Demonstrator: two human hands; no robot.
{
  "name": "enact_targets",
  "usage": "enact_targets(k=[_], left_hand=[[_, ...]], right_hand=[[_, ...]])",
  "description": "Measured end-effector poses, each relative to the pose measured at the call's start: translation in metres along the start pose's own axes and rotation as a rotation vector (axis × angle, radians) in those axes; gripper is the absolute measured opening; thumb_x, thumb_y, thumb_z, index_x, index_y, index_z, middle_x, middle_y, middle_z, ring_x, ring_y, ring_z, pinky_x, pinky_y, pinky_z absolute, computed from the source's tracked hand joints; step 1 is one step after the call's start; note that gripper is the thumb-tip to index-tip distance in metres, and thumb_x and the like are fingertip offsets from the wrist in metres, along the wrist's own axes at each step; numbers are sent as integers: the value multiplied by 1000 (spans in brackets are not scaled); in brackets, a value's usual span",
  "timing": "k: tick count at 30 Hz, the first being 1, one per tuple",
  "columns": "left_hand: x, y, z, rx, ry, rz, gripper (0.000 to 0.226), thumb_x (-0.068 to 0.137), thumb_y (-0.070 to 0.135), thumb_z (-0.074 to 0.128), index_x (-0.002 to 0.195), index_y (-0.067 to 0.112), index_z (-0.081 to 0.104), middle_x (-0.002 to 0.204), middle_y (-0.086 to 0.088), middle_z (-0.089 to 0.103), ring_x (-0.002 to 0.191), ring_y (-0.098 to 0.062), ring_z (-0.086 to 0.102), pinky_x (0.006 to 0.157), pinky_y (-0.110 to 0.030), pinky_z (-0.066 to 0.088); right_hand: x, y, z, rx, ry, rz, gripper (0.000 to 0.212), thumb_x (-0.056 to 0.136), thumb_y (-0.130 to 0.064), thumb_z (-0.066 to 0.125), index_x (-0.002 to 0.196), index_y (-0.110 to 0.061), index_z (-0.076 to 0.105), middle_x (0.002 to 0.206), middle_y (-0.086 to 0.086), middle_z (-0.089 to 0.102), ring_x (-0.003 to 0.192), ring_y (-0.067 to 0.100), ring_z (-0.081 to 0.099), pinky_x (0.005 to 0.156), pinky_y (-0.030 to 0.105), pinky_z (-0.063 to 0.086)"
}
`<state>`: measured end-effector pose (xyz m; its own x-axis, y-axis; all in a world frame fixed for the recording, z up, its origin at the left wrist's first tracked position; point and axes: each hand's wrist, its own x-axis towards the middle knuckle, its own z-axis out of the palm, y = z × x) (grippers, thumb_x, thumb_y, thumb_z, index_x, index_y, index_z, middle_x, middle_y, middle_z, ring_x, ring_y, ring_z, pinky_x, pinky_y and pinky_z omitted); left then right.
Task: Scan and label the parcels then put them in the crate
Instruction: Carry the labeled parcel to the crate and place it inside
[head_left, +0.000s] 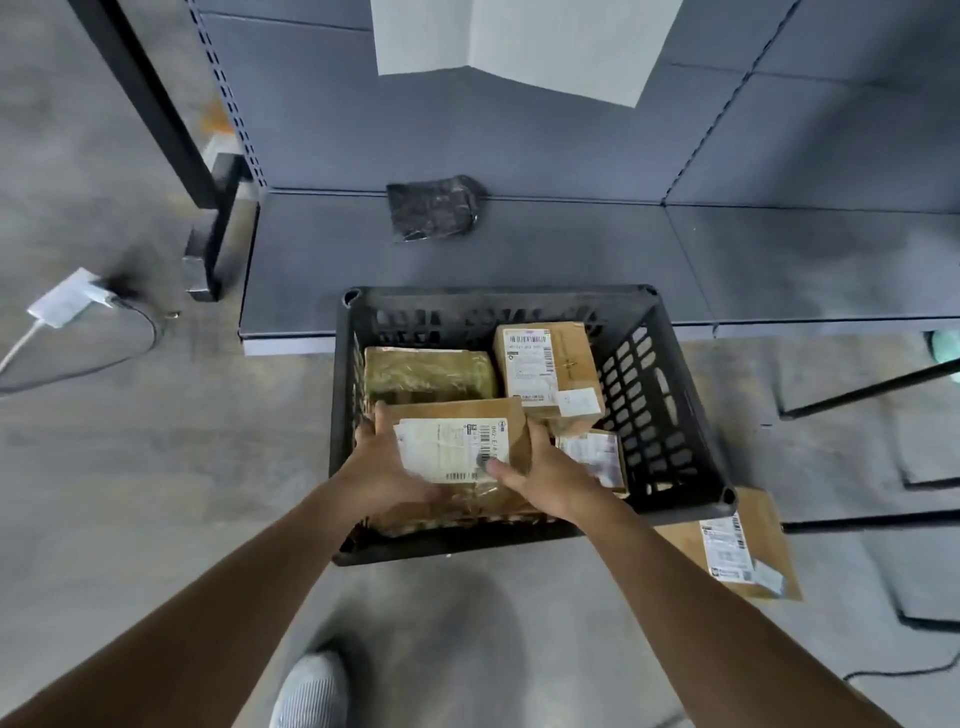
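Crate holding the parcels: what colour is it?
The crate is black, seen best in the head view.

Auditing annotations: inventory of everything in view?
crate: 1, black, floor, before shelf
held parcel: 1, brown, white label, at crate's near side
wrapped parcel: 1, olive, crate far left
labelled box: 1, brown, crate far right
small parcel: 1, brown, crate right, partly hidden
floor parcel: 1, brown, floor right of crate
pouch: 1, black, on shelf
shelf: 1, grey, behind crate
plug: 1, white, floor left
shoe: 1, grey, bottom edge
left grip: 1, bare, holds held parcel's left edge
right grip: 1, bare, holds its right edge
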<state>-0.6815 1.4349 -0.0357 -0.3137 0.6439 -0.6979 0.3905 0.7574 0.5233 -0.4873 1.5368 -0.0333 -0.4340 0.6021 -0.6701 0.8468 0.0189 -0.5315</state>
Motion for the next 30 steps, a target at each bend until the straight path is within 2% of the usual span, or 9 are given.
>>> enact_targets(k=[4, 8, 12, 18, 19, 21, 23, 27, 30], left_hand=[[9, -9, 8, 264, -27, 75, 143, 66, 31, 88, 147, 11, -28, 156, -11, -24, 148, -34, 3, 117, -40, 27], [24, -14, 18, 483, 19, 65, 143, 64, 34, 89, 150, 10, -23, 155, -18, -27, 137, -36, 37, 108, -36, 41], [19, -12, 17, 700, 38, 97, 135, 67, 35, 87, 152, 7, -15, 157, -23, -17, 144, -43, 19, 112, -43, 36], [13, -4, 11, 978, 137, 199, 132, 68, 48, 82, 153, 7, -10, 160, -17, -10, 148, -37, -5, 113, -45, 33], [15, -5, 9, 981, 119, 194, 135, 65, 51, 83, 153, 8, -10, 161, -16, -9, 148, -36, -5, 115, -46, 31], [21, -9, 8, 977, 77, 187, 136, 64, 52, 83, 153, 8, -9, 161, -15, -6, 149, -33, -1, 117, -46, 27], [26, -10, 8, 961, 36, 184, 133, 64, 49, 84, 154, 10, -6, 161, -13, -1, 149, -31, 3, 117, -45, 26], [29, -12, 5, 921, 14, 194, 136, 61, 51, 85, 154, 13, -6, 161, -9, -2, 149, -28, 2, 117, -44, 27], [18, -9, 0, 864, 42, 219, 132, 64, 46, 85, 153, 13, -5, 161, -9, -2, 149, -28, 0, 116, -43, 30]], right_hand=[[21, 7, 9, -108, -33, -34, 120, 79, -48, 77, 152, -38, -17, 152, -2, 44, 135, 24, 47, 112, 44, 36], [34, 12, 13, -154, -53, -41, 131, 73, -52, 81, 148, -42, -26, 161, -2, 29, 139, 24, 41, 114, 43, 34], [33, 14, 12, -194, -92, -70, 132, 70, -58, 81, 149, -42, -24, 163, -2, 22, 141, 23, 37, 112, 39, 36], [31, 5, 11, -266, -40, -162, 128, 74, -49, 81, 149, -45, -22, 162, 1, 20, 92, 20, 65, 53, 25, 53], [31, 6, 11, -279, -35, -189, 128, 74, -49, 82, 150, -46, -21, 163, -2, 14, 100, 22, 64, 54, 24, 53], [31, 8, 14, -335, -22, -228, 127, 72, -53, 81, 150, -47, -19, 165, -8, 4, 136, 27, 43, 83, 33, 57], [33, 11, 16, -358, -22, -229, 128, 70, -57, 81, 150, -48, -19, 165, -11, 0, 147, 26, 26, 106, 44, 45], [39, 14, 14, -275, -49, -213, 125, 69, -57, 82, 149, -53, -15, 163, -14, 9, 122, 24, 55, 66, 27, 56], [28, 8, 9, -247, -10, -195, 121, 72, -54, 81, 151, -50, -10, 165, -9, 9, 143, 25, 35, 107, 44, 44]])
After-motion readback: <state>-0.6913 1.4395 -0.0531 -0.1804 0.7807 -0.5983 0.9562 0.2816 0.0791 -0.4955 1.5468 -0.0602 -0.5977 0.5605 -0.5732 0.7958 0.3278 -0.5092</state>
